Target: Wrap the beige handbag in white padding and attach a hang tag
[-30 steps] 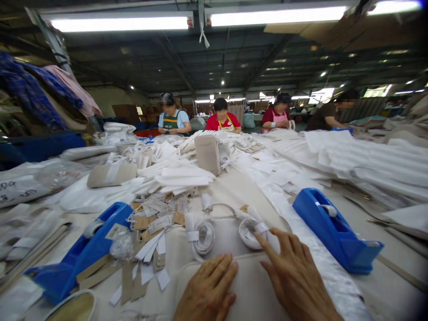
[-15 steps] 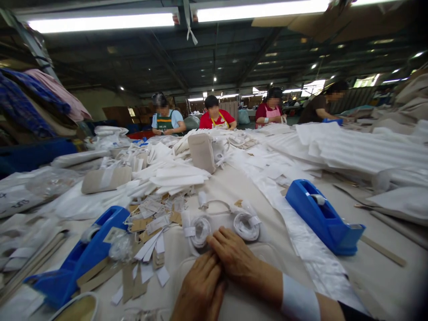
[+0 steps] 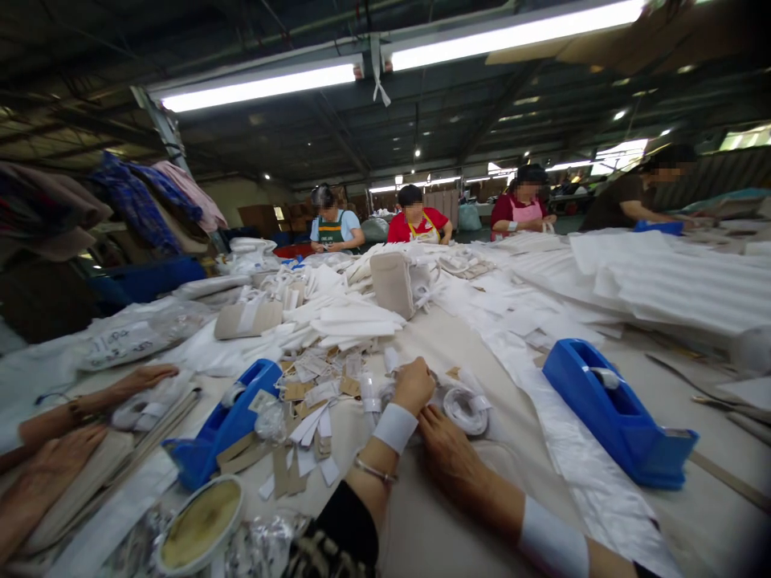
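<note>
A beige bag (image 3: 482,457) lies flat before me, with white-wrapped strap coils at its top. My left hand (image 3: 414,384) is curled closed over the bag's top, where the handle was visible earlier; its grip is hidden. Beside it, to the right, a strap coil (image 3: 465,408) shows in full, while the left coil's wrapped end (image 3: 369,392) is partly behind my wrist. My right hand (image 3: 446,456) rests on the bag just below the right coil, fingers stretched forward and flat.
Blue tape dispensers stand left (image 3: 222,425) and right (image 3: 614,413). Tags and paper strips (image 3: 310,425) lie by the left one, near a round tub (image 3: 201,522). At far left are another person's hands (image 3: 66,461). White foam sheets (image 3: 355,317) pile up behind; co-workers sit beyond.
My left hand has left my right hand and reached forward to the bag's top. My right hand stays on the bag. The view has turned left, bringing in another person's hands.
</note>
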Available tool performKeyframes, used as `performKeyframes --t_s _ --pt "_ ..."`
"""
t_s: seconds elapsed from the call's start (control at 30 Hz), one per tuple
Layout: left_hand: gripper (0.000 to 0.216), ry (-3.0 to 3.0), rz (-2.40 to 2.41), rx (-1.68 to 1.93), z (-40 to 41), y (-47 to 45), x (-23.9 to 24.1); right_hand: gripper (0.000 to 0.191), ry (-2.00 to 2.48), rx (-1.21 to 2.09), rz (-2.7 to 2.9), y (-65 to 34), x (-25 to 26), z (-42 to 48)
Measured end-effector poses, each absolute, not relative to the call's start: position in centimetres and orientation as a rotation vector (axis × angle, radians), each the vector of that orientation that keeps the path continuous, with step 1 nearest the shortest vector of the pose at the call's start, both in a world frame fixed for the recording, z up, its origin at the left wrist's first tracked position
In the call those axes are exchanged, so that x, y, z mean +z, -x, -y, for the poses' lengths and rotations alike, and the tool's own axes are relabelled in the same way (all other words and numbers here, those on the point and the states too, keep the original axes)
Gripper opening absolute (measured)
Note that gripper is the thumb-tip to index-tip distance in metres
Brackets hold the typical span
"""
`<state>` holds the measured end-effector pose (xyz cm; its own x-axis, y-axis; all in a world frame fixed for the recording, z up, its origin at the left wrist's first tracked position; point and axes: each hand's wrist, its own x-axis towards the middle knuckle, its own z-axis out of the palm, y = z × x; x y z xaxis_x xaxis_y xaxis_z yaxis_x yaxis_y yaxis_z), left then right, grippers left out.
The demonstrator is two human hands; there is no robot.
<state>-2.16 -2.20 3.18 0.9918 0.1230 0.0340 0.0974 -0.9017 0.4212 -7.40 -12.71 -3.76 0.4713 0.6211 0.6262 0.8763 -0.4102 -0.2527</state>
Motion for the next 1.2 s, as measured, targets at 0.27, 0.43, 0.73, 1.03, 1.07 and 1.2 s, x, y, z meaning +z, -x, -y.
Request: performKeyframes --t_s 0.27,0.43,0.73,1.03,1.07,1.2 --pt "0.018 -2.779 -0.131 0.061 1.9 0.9 0.5 0.028 2.143 -0.585 1.134 7.2 -3.9 12.9" --pt "0.022 -2.835 -0.104 0.093 2.1 0.5 0.3 0.022 2.020 -0.585 1.060 7.9 -2.8 13.2" --pt "0.027 -2.928 -0.091 0.172 2.5 1.1 0.2 0.025 2.154 -0.399 0.357 -0.7 4.2 18.1" --pt "0.027 -2.936 -0.053 0.247 2.6 1.2 -0.3 0.030 2.724 -0.098 -0.348 -13.3 1.4 26.1" --pt "0.027 -2.938 -0.052 0.251 2.6 1.2 -0.3 0.031 2.773 -0.075 -0.361 -13.5 0.8 26.2" --pt "0.027 -2.951 -0.050 0.254 2.6 1.1 -0.4 0.033 2.945 -0.009 -0.357 -14.1 -0.5 26.2"
